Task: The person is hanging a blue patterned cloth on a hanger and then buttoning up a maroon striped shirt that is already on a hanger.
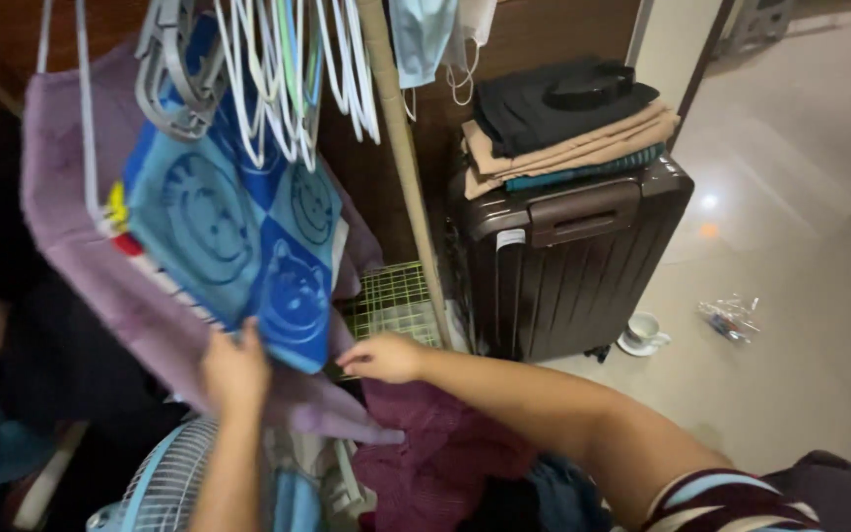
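A blue checkered towel (238, 227) with round face prints hangs from a hanger, over a larger purple cloth (100, 266). My left hand (233, 369) grips the lower edge of the blue towel. My right hand (381, 357) reaches in beside it with fingers loosely curled, touching the purple cloth's edge; whether it holds it is unclear. Below my right hand lies a dark red garment (435, 453).
White and grey empty hangers (268, 69) dangle above. A brown suitcase (563, 256) carries folded clothes (563, 128). A pole (406, 167), green wire basket (391, 300), fan (164, 483), white cup on a saucer (642, 333) and plastic wrapper (731, 317) are around.
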